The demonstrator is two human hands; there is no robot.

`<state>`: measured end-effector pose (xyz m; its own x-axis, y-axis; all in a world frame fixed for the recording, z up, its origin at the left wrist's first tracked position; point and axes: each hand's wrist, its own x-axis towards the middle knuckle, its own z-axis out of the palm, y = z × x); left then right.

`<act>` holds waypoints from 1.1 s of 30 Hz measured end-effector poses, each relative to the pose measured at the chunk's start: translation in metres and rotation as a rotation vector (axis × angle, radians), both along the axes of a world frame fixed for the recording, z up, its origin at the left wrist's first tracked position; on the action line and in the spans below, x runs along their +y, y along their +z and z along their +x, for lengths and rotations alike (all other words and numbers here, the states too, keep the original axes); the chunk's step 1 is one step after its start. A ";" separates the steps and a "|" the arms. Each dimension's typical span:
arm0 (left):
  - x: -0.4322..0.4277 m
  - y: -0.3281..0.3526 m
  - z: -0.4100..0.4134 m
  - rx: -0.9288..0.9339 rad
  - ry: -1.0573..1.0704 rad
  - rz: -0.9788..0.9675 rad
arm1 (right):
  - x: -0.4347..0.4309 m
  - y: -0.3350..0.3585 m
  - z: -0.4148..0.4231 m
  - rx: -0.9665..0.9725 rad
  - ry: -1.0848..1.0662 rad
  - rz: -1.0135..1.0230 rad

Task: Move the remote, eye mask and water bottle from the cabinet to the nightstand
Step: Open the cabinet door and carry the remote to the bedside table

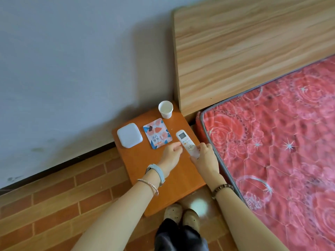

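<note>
A white remote [184, 140] lies on the orange nightstand [145, 171], near its right edge. My right hand [205, 157] grips the remote's near end. My left hand [172, 153] has its fingertips at the remote's left side, fingers loosely curled. A flat eye mask packet [157, 133] with a blue and orange pattern lies just left of the remote. No water bottle is in view.
A white square box [129, 135] sits left of the packet. A white paper cup [165, 109] stands at the nightstand's back corner. A bed with a red mattress [272, 142] and wooden headboard [244, 48] borders the right. Brick-patterned floor lies on the left.
</note>
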<state>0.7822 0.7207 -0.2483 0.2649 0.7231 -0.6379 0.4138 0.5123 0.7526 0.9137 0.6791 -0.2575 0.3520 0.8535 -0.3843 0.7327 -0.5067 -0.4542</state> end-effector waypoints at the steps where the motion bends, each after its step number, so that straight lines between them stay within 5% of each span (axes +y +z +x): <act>1: 0.004 -0.014 0.001 0.001 0.001 0.004 | 0.006 -0.015 0.000 -0.001 -0.011 0.001; 13: 0.044 -0.126 0.012 0.000 0.029 0.039 | 0.054 -0.119 -0.001 -0.014 -0.097 0.070; 27: 0.050 -0.134 0.020 0.012 0.016 0.055 | 0.072 -0.131 -0.003 -0.049 -0.131 0.003; 33: 0.037 -0.097 0.012 0.193 -0.126 0.194 | 0.065 -0.090 -0.001 -0.170 -0.027 0.039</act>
<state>0.7942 0.7581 -0.3450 0.2472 0.8057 -0.5383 0.6100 0.3023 0.7325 0.9125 0.7439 -0.3472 0.4322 0.8560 -0.2838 0.7872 -0.5116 -0.3444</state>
